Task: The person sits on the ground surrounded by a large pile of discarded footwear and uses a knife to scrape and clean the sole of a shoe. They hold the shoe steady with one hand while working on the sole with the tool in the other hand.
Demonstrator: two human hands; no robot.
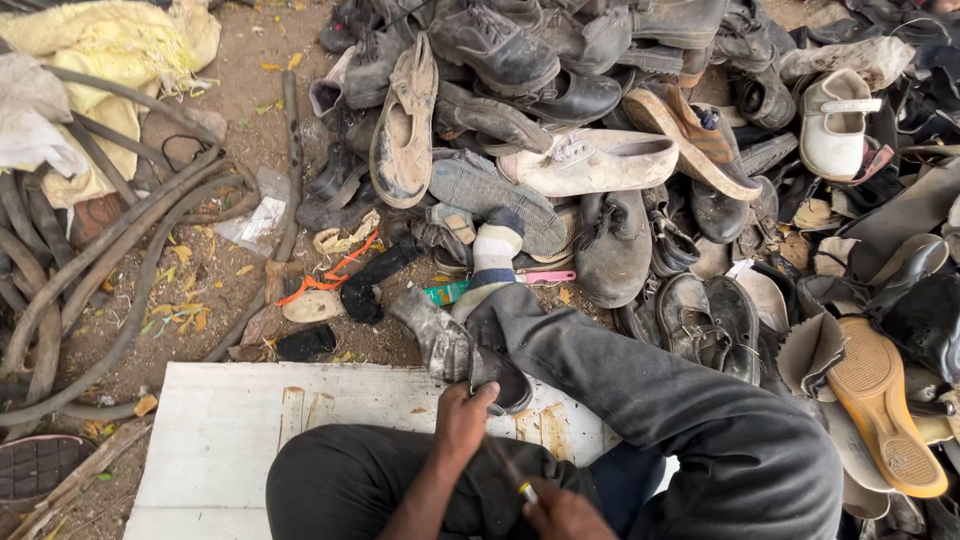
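Note:
I sit on a white board [230,440] with my legs in dark trousers. My left hand [462,415] grips a worn grey-black shoe [445,340] by its opening, resting it against my right leg [640,380]. My right hand [565,515] is at the bottom edge, closed on a thin tool with a yellow-tipped handle [512,475] that points up toward the shoe. My foot in a striped sock [493,250] stretches toward the pile.
A big heap of old shoes and sandals [650,150] fills the right and top. Dark rubber hoses [110,250] curve across the dirt at left, beside yellow cloth [120,50]. Orange string [330,275] and scraps lie ahead of the board.

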